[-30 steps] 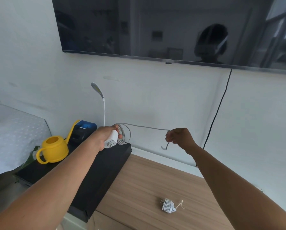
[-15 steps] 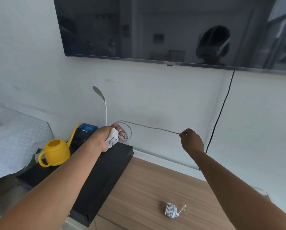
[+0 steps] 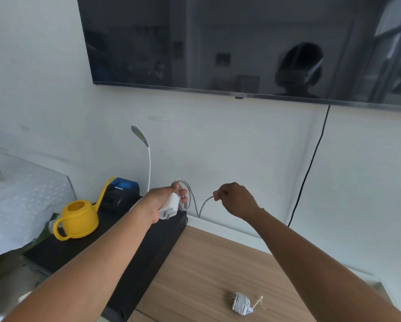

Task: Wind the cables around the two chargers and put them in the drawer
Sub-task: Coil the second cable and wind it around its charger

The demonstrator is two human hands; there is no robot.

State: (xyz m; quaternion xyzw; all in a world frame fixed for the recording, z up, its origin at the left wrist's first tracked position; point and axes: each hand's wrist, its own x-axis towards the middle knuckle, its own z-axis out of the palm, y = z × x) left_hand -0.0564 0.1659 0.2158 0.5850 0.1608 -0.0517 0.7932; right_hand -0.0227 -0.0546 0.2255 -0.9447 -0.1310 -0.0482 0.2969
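Observation:
My left hand (image 3: 163, 199) grips a white charger (image 3: 169, 208), prongs pointing down toward me, held in the air above the black cabinet. Several loops of its grey braided cable (image 3: 190, 198) lie wound around the charger and my fingers. The free length of cable sags in a V between the hands, and my right hand (image 3: 235, 201) pinches its end close to the right of the charger. A second white charger (image 3: 241, 303), with its cable wound around it and a short tail sticking out, lies on the wooden top (image 3: 206, 263) near me.
A yellow watering can (image 3: 78, 219) and a blue-and-black device (image 3: 121, 194) sit on the black cabinet (image 3: 148, 259) at left, with a white gooseneck lamp (image 3: 146, 154) behind. A wall-mounted TV (image 3: 241, 47) hangs above, its black cord (image 3: 311, 166) running down the wall. No drawer is visible.
My right hand has swung left toward the charger, so the cable that was stretched taut to the right now hangs slack in a V. The left hand stays about where it was.

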